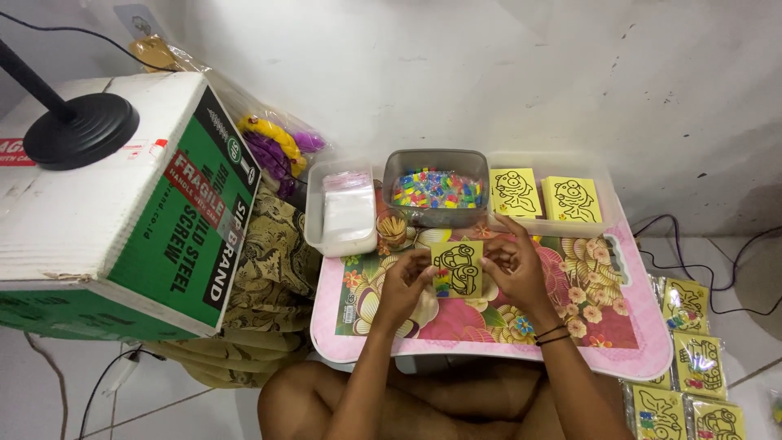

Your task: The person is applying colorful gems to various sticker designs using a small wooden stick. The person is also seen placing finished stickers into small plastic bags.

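Note:
Both my hands hold a small yellow card with a black car outline [457, 267] above a pink floral tray table [570, 346]. My left hand [401, 287] grips the card's left edge and my right hand [511, 266] grips its right edge. Just beyond the card stands a grey tub of colourful small pieces [437, 188], with a small cup of sticks [393, 229] at its near left. A clear tub on the right [554, 224] holds two more yellow outline cards [516, 192].
A clear tub with plastic bags [340, 206] sits left of the grey one. A large green and white cardboard box [122, 212] with a black lamp base [80, 130] stands at the left. Several packed yellow cards [692, 367] lie on the floor at the right.

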